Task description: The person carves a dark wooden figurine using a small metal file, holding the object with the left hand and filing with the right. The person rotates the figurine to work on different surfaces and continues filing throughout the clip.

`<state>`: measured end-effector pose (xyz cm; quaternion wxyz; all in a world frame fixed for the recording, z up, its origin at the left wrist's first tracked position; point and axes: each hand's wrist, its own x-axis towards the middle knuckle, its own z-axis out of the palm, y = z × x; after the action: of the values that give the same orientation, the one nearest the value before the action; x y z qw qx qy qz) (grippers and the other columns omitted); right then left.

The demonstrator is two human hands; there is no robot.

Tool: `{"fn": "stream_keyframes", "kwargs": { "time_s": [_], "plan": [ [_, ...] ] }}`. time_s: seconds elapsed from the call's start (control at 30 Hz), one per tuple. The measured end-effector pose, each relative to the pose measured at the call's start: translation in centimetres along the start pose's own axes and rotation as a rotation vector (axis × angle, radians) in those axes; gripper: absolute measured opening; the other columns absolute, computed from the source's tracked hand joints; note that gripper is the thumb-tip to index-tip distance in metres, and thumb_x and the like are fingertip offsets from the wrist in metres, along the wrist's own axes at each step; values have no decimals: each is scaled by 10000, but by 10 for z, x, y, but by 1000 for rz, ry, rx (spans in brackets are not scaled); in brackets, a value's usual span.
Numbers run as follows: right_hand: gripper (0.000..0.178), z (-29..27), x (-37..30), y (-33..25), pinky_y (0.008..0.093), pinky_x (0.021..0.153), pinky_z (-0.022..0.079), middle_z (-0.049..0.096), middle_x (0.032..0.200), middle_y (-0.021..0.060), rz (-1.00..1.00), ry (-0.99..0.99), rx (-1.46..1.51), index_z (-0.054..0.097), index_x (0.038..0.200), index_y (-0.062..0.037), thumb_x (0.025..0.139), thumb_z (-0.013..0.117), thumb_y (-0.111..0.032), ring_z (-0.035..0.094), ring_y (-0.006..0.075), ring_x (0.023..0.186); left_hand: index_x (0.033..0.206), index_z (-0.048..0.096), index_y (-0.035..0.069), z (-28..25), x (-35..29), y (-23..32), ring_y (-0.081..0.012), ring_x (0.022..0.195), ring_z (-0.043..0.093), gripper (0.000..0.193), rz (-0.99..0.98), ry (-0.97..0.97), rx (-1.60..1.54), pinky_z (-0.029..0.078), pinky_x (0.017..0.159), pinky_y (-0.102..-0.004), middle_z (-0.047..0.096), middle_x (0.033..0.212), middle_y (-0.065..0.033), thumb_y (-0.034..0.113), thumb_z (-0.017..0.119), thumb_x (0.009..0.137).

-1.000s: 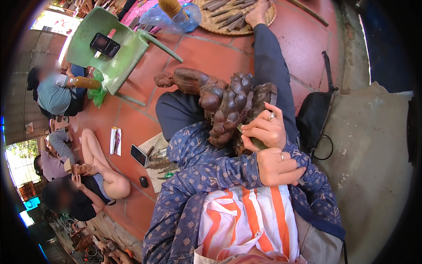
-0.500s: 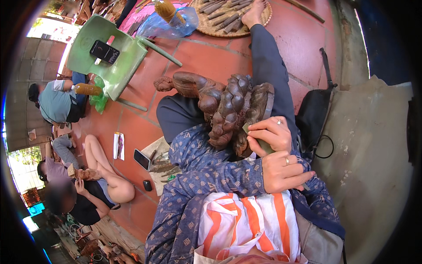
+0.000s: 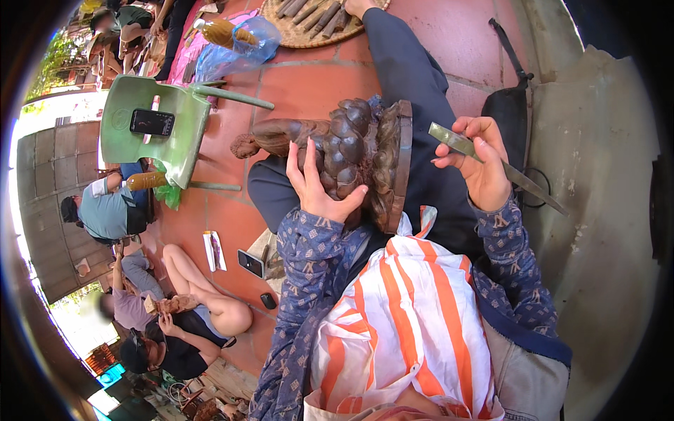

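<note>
A dark brown wooden carving (image 3: 353,161) lies tilted across my lap, its carved head pointing left and its flat base (image 3: 402,165) standing on edge at the right. My left hand (image 3: 324,191) is spread open against the near side of the carving, fingers apart and thumb toward the base. Away from the carving, to its right, my right hand (image 3: 481,160) grips a flat steel carving chisel (image 3: 525,182) between thumb and fingers. The chisel's broad end points toward the carving; its narrow end runs out past my wrist to the lower right.
Left of my legs stands a green plastic chair (image 3: 158,112) bearing a phone. Another phone (image 3: 250,263) lies on the tiled floor near my left sleeve. A woven tray (image 3: 309,31) holds dark sticks. A black bag (image 3: 507,119) sits at right. Several people sit at left.
My hands have come apart from the carving's base. The left moved left onto the carving's body; the right moved right and up with the chisel. The view has also shifted.
</note>
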<state>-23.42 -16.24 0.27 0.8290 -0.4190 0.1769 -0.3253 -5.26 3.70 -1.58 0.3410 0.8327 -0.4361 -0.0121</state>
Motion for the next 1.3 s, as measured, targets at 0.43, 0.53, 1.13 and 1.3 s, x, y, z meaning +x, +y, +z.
{"fn": "stream_keyframes", "kwargs": {
  "time_s": [0.43, 0.53, 1.13, 1.3],
  "plan": [
    [160, 19, -6, -6, 244, 750, 561, 690, 963, 124, 284, -55, -298, 642, 1055, 46, 917, 611, -29, 689, 146, 857, 1405, 430, 39, 3, -6, 4, -419, 1387, 253, 882, -57, 8, -95, 292, 1119, -466, 129, 1519, -266, 224, 856, 655],
    [102, 23, -10, -8, 240, 696, 553, 678, 884, 94, 326, -35, -353, 631, 981, 32, 897, 638, -26, 678, 127, 785, 1395, 456, 34, 5, -7, -1, -413, 1394, 250, 835, -50, 11, -202, 277, 1128, -467, 135, 1523, -265, 230, 831, 675],
    [185, 24, -35, 24, 354, 892, 471, 519, 1282, 259, -103, -135, -909, 643, 796, 48, 851, 660, -128, 599, 301, 1113, 1460, 395, 92, 6, 2, 9, -412, 1383, 251, 1122, -41, 19, -23, 301, 1109, -493, 150, 1511, -266, 423, 931, 532],
    [163, 39, -43, 35, 409, 1055, 367, 416, 1377, 331, -18, -85, -626, 704, 874, 28, 864, 638, -121, 457, 416, 1290, 1466, 387, 82, -3, 2, 0, -405, 1398, 228, 1132, -11, -51, -148, 287, 1121, -483, 122, 1525, -259, 414, 931, 531]
  ]
}}
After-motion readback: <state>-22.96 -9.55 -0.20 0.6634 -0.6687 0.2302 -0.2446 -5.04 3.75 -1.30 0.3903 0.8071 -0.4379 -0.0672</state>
